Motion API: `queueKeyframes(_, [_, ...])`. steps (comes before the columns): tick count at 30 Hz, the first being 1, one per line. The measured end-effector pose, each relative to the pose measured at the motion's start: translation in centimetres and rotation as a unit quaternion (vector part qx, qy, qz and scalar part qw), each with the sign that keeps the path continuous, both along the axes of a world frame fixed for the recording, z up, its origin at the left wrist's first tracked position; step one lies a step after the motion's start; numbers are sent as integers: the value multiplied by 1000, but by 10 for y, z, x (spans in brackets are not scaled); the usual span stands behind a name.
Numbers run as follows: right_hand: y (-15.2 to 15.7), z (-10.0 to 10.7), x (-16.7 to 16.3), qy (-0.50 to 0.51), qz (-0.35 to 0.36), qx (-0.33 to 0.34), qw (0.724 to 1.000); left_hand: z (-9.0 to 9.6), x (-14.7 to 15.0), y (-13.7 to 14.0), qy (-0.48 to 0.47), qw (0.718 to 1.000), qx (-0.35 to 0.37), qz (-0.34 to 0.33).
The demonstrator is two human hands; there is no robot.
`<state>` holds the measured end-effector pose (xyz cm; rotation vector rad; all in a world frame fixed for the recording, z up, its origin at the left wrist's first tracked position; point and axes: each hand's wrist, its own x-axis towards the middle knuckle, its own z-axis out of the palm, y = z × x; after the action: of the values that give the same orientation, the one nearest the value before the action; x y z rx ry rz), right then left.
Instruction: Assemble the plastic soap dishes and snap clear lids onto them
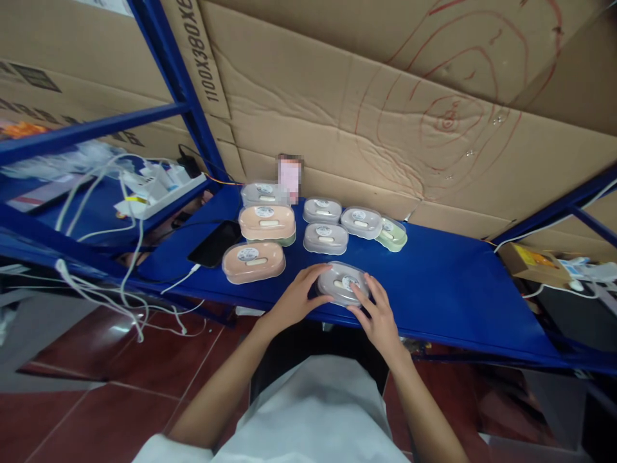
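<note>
A grey oval lidded box (340, 272) with a clear cover, a white tab and a round label sits near the front edge of the blue shelf. My left hand (302, 290) wraps its left side, thumb in front and fingers behind. From the right, my right hand (378, 314) grips the same box, with a fingertip on the lid by the label. Behind it stand more such boxes: a grey one (325, 239), another grey one (361, 222) and a green one (393, 234). Leftward are a peach box (254, 262) and a second peach box (267, 222) resting on a green one.
A black phone (214, 243) with a white cable lies left on the blue shelf (448, 289). Cardboard (308, 96) walls off the back. Loose white cables (128, 283) hang at the left; an open carton (540, 265) stands at the right. A blurred upright item leans at the back.
</note>
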<state>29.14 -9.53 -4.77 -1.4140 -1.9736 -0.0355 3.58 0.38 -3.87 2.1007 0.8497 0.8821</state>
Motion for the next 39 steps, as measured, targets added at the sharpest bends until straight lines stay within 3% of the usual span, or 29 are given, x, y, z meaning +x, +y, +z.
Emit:
queueKeyframes(7, [2,11,7,70,20,-67,995,7,-1,4,-31,999,-26,8])
queueKeyframes(13, [-1,7,1,-5,15,-25,1000,2,-4,6,-44,999,-13,-13])
queueKeyframes(18, [-5,6,-1,-23,10,-51,998,0,-4,3,-27,1000,-9,-4])
queueKeyframes(22, [13,29,17,-28,27,-72,997,8,-2,-5,11,999,29,29])
queueKeyframes(25, [58,61,48,-33,-18,-43,998,28,1,-2,48,994,94,25])
queueKeyframes(28, [118,81,87,-72,-65,-52,994,57,10,25,54,985,162,33])
queueKeyframes(31, [162,75,118,-105,-109,-106,983,82,28,69,115,975,183,50])
queueKeyframes(34, [176,57,135,-101,-106,-121,982,93,49,113,198,966,164,26])
queueKeyframes(39, [170,46,156,-79,-97,-95,988,90,88,161,262,952,154,-22])
